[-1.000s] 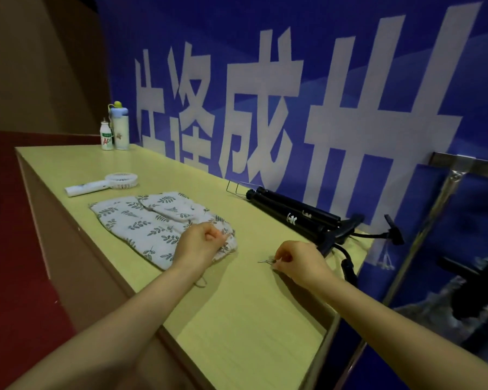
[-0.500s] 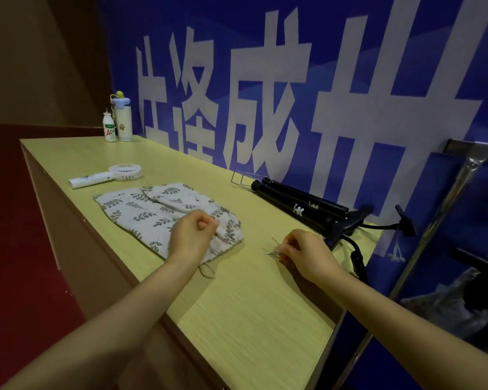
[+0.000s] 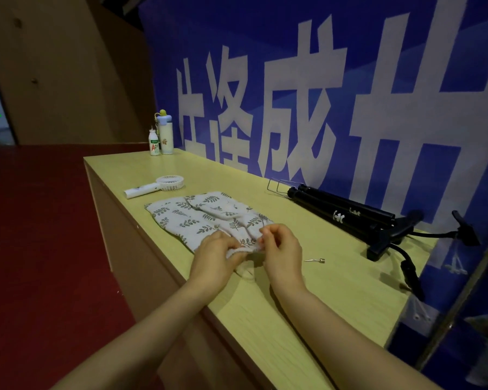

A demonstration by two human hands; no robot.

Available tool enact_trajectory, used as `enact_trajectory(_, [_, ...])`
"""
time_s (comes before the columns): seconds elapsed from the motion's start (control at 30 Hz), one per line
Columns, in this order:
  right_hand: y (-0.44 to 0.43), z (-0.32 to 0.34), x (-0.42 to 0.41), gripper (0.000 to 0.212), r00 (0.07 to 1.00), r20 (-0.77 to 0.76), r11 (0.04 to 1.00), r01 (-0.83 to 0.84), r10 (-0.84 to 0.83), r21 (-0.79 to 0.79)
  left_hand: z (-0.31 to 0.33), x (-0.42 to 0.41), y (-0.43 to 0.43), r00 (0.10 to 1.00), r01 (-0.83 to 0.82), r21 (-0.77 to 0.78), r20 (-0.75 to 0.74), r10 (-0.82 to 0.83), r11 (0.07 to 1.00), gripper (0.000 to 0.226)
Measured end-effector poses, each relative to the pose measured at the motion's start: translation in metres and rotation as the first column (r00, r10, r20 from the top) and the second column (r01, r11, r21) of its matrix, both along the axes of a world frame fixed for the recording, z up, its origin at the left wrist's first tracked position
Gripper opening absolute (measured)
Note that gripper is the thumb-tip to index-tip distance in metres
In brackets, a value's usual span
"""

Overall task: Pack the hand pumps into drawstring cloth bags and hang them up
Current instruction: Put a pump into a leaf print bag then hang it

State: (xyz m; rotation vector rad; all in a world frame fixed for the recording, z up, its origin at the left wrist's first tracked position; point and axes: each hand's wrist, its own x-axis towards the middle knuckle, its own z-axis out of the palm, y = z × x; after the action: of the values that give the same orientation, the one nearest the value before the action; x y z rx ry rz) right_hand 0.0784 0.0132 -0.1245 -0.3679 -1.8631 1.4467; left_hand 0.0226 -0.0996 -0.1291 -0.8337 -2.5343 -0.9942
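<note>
At the centre of the frame the left hand (image 3: pixel 213 256) and the right hand (image 3: pixel 282 250) both pinch the near edge of the cloth bag (image 3: pixel 206 220) on the desk (image 3: pixel 307 311), probably to open its mouth. The hand pumps (image 3: pixel 347 216) lie at right, not packed.

I note bare tabletop (image 3: pixel 307 311) on the near right, broken only by a small metal needle (image 3: pixel 315 260) just beside my right hand (image 3: pixel 282 253). The black hand pumps (image 3: pixel 347 218) and their hoses line the blue banner (image 3: pixel 293 88), blocking the back edge. Leaf-print cloth bags (image 3: pixel 203 218) cover the middle under my left hand (image 3: pixel 216 257). A white handheld fan (image 3: pixel 155 187) lies beyond; two bottles (image 3: pixel 161 136) occupy the far corner. Open tabletop separates fan and bottles.
</note>
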Motion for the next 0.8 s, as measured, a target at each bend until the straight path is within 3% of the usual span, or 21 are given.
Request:
enact_trajectory(0.13, [0.002, -0.002, 0.004, 0.022, 0.997, -0.064, 0.998, 0.049, -0.047, 0.026, 0.009, -0.009, -0.013, 0.984, 0.068, 0.214, 0.148, -0.101, 0.974, 0.038])
enact_trajectory(0.27, [-0.003, -0.003, 0.006, 0.016, 0.999, -0.045, 0.99, -0.024, 0.03, 0.142, 0.021, -0.006, -0.015, 0.944, 0.043, 0.412, 0.282, -0.172, 0.91, 0.035])
enact_trajectory(0.43, [-0.02, 0.006, 0.012, 0.016, 0.996, -0.012, 0.886, -0.068, 0.083, 0.459, 0.044, -0.008, -0.018, 0.964, -0.008, 0.452, 0.241, -0.114, 0.892, 0.036])
enact_trajectory(0.53, [-0.023, 0.023, 0.006, 0.017, 0.996, 0.031, 0.888, -0.086, 0.08, 0.452, 0.068, -0.004, -0.029, 0.98, -0.055, 0.473, 0.195, -0.043, 0.879, 0.045])
enact_trajectory(0.6, [-0.027, 0.037, 0.002, 0.016, 0.983, 0.125, 0.861, -0.177, 0.133, 0.476, 0.087, -0.002, -0.04, 0.978, -0.115, 0.553, 0.208, -0.003, 0.825, 0.039])
enact_trajectory(0.73, [-0.06, 0.07, -0.002, 0.013, 0.935, 0.291, 0.613, -0.352, 0.2, 0.708, 0.124, 0.002, -0.064, 0.949, -0.282, 0.749, 0.309, 0.06, 0.6, 0.03])
enact_trajectory(0.8, [-0.09, 0.091, 0.002, 0.007, 0.918, 0.315, 0.495, -0.395, 0.239, 0.774, 0.146, 0.013, -0.08, 0.958, -0.283, 0.78, 0.205, 0.2, 0.559, 0.028])
